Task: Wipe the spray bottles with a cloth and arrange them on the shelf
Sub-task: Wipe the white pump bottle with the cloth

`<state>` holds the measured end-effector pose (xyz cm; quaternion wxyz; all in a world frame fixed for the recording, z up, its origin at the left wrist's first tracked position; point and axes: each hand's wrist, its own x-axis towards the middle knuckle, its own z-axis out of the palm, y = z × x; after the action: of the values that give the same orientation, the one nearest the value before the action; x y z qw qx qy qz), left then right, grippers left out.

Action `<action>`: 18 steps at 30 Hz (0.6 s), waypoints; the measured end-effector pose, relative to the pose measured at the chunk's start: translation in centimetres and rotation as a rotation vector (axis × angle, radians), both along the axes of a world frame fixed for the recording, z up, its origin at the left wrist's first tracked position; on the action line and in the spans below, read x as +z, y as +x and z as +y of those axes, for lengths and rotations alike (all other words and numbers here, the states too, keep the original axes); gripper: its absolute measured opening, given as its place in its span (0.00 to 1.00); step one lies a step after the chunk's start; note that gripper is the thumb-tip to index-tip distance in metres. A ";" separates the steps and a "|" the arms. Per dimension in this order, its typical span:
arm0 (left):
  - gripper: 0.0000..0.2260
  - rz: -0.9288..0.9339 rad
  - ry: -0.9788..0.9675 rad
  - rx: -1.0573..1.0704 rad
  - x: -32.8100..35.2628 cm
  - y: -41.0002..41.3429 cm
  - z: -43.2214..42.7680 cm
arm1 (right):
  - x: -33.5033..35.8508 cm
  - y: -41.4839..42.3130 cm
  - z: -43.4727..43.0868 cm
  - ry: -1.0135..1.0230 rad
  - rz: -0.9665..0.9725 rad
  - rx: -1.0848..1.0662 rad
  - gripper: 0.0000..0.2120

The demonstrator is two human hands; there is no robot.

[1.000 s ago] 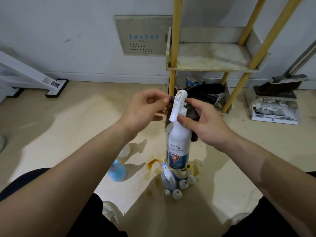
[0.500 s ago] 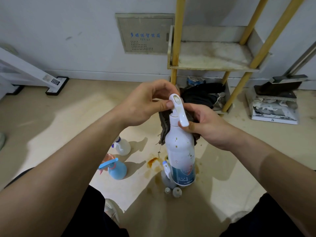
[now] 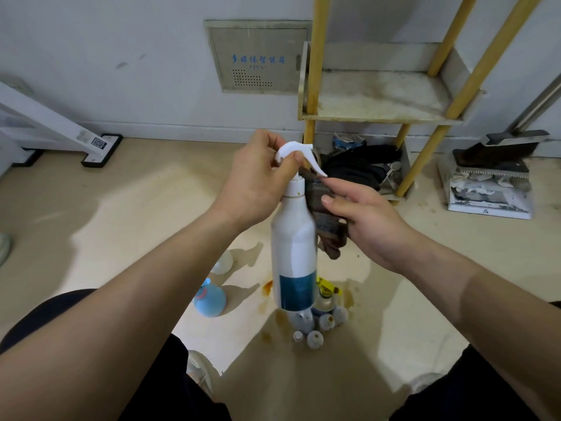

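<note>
The left hand (image 3: 255, 180) pinches the trigger head of the upright spray bottle (image 3: 294, 238), its long axis vertical above the floor, while the right hand (image 3: 364, 220) presses the dark cloth (image 3: 321, 214) against its right shoulder, below the empty shelf (image 3: 379, 95).

Stained beige floor (image 3: 91, 226), grey wall (image 3: 106, 56) with a metal panel (image 3: 258, 56), dustpan (image 3: 491, 177) at right

spray bottle (image 3: 294, 238) held mid-frame | shelf (image 3: 379, 97) behind-right of it | small bottles (image 3: 315, 326) on floor below | cloth (image 3: 326, 214) touching its right
</note>
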<state>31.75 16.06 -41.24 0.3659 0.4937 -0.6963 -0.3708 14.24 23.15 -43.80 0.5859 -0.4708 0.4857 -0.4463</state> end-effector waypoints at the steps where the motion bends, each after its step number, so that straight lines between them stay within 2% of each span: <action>1: 0.07 -0.018 -0.013 0.017 -0.2 -0.1 0.0 | -0.2 0.2 0.0 0.023 -0.010 -0.017 0.17; 3: 0.08 -0.051 -0.034 0.047 -0.5 -0.3 0.0 | -0.7 0.9 0.4 0.044 -0.006 -0.042 0.20; 6: 0.10 0.016 0.024 0.094 -1.1 -0.6 0.2 | -1.6 2.3 1.5 -0.100 0.183 -0.047 0.25; 10: 0.10 0.187 0.154 0.173 -1.0 -0.9 0.0 | -1.9 2.9 2.4 -0.395 0.728 -0.104 0.28; 12: 0.09 0.244 0.187 0.194 -0.7 -1.0 -0.1 | -2.0 2.9 2.4 -0.534 0.917 -0.126 0.27; 15: 0.08 0.244 0.167 0.186 -0.5 -0.9 -0.3 | -2.6 3.0 2.3 -0.707 1.069 -0.139 0.23; 18: 0.09 0.229 0.112 0.183 -0.1 -0.5 -0.5 | -2.6 2.8 2.2 -0.776 1.145 -0.108 0.21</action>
<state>31.29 15.58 -41.34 0.4471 0.5292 -0.5804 -0.4280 17.05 25.34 -46.41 0.0036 -0.7830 0.5463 -0.2975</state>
